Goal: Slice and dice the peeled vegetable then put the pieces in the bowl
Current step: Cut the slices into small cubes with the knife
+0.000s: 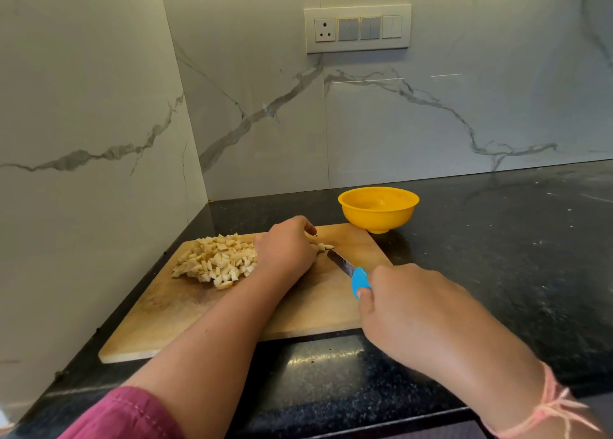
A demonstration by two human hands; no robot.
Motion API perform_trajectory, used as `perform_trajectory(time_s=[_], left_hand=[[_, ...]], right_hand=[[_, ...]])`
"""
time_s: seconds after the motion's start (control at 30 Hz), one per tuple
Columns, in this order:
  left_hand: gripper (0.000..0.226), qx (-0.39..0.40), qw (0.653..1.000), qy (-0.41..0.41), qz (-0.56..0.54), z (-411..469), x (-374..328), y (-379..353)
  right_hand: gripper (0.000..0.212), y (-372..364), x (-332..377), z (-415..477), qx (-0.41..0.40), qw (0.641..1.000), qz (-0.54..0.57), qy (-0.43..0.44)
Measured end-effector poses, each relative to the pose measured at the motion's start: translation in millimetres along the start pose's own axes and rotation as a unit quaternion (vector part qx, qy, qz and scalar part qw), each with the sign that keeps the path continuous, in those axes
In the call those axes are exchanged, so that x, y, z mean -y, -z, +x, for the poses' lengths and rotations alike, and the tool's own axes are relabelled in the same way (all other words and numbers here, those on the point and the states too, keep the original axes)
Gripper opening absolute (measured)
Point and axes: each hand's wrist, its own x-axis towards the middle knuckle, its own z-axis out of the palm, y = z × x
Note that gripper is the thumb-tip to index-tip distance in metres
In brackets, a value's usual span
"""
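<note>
A pile of pale diced vegetable pieces (215, 259) lies on the left part of the wooden cutting board (185, 316). My left hand (285, 249) rests on the board with curled fingers and holds down a small remaining piece of vegetable (325, 247). My right hand (408, 309) grips the blue handle of a knife (346, 267), whose blade points at that piece and meets it. A yellow bowl (378, 211) stands just beyond the board's far right corner, and I see nothing in it.
The board lies on a black speckled counter (497, 256) in a corner of marble-look walls. A switch panel with a socket (357, 29) is on the back wall. The counter's front edge runs near my forearms.
</note>
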Motion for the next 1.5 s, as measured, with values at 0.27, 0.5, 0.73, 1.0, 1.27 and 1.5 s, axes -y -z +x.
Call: perform_trajectory(time_s=[0.27, 0.5, 0.73, 1.0, 1.27, 1.5], left_hand=[[0.024, -0.004, 1.0, 0.016, 0.0, -0.1, -0.4, -2.2], [0.028, -0.006, 1.0, 0.015, 0.008, 1.8, -0.6, -2.4], [0.03, -0.036, 0.999, 0.008, 0.038, 0.9, -2.4, 0.9], [0.032, -0.04, 0.998, 0.016, 0.039, -2.3, -2.9, 1.7], [0.034, -0.024, 0.999, 0.035, -0.011, 0.0, 2.3, -0.8], [0.035, -0.039, 0.998, 0.045, -0.013, 0.1, 6.5, -2.5]], right_hand=[[0.022, -11.5, 3.3, 13.6, -0.044, 0.998, 0.037, -0.02], [0.017, -19.8, 9.4, 26.5, -0.037, 0.998, 0.037, -0.02], [0.03, -10.1, 15.5, 36.9, 0.003, 0.997, 0.07, -0.038], [0.033, -9.8, 9.8, 25.4, 0.025, 0.998, 0.046, -0.032], [0.02, 1.1, 2.4, 8.9, 0.019, 0.999, 0.024, -0.03], [0.032, -6.3, 5.7, 14.5, -0.003, 0.999, 0.038, -0.035]])
